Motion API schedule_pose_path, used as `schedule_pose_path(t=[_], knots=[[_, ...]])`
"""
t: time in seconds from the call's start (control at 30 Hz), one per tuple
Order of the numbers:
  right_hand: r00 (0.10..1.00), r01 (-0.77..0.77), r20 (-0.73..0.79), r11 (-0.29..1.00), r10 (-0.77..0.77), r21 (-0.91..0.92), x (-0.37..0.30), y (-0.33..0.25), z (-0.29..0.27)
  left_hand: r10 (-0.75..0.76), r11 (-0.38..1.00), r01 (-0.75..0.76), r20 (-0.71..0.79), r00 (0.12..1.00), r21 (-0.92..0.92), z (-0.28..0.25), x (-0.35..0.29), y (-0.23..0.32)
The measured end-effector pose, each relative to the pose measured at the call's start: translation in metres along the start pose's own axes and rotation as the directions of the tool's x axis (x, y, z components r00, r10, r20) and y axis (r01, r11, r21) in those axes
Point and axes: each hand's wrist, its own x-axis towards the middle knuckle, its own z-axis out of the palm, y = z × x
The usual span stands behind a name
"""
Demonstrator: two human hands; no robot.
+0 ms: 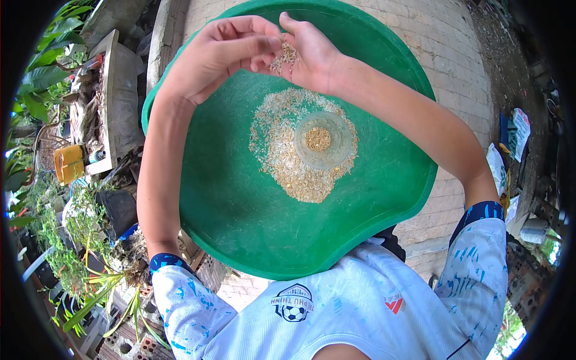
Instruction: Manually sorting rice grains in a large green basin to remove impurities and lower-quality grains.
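A large green plastic tray [240,228] sits before me, with a heap of husked and unhusked rice grains [300,180] spread over its middle. On the heap stands a clear plastic cup [341,157] with some straw-coloured grains at its bottom. Above the tray's far part, my right hand [312,54] is turned palm up and cups a small pile of rice grains [287,55]. My left hand [219,57] meets it from the left, thumb and fingertips pinched together at the edge of that pile. What lies between the left fingertips is hidden.
Pale brick paving [462,78] surrounds the tray. To the left are plants [54,78], a concrete trough [123,102] and a yellow container [69,163]. White and blue packaging [519,133] lies along the right side. My lap is under the tray's near edge.
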Motion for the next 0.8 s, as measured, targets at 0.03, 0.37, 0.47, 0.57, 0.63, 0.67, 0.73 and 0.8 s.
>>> schedule_pose_path(t=[0.03,0.37,0.47,0.57,0.63,0.67,0.73,0.8], knots=[[1.0,-0.002,0.007,0.998,0.003,-0.067,0.0,-0.002,-0.004,-0.025,0.985,0.007,0.104,0.994,0.17,0.012,-0.003,0.006],[0.999,-0.026,0.037,1.0,0.026,-0.016,0.01,-0.001,-0.009,-0.025,0.494,-0.219,0.266,0.964,0.841,0.087,-0.025,-0.039],[0.992,-0.1,0.069,0.992,0.105,-0.074,0.006,-0.004,-0.01,0.251,0.585,-0.224,0.089,0.964,0.78,0.072,-0.023,-0.02],[0.993,0.001,-0.117,0.998,-0.009,-0.07,0.004,0.001,0.001,0.488,0.437,-0.1,-0.142,0.861,0.894,0.054,-0.017,-0.009],[0.997,0.015,-0.07,0.999,-0.017,-0.033,0.002,0.001,0.0,0.48,0.429,-0.068,-0.164,0.862,0.901,0.048,-0.011,-0.012],[0.999,0.026,-0.035,1.0,-0.026,-0.004,0.002,0.002,-0.001,0.503,0.419,-0.092,-0.147,0.852,0.903,0.047,-0.008,-0.016],[0.997,0.022,-0.069,0.999,-0.024,-0.039,0.007,0.004,-0.005,0.526,0.41,-0.114,-0.132,0.84,0.905,0.043,-0.005,-0.024],[0.994,0.02,-0.103,0.997,-0.027,-0.07,0.01,0.005,-0.008,0.513,0.408,-0.114,-0.125,0.849,0.906,0.041,-0.003,-0.03]])
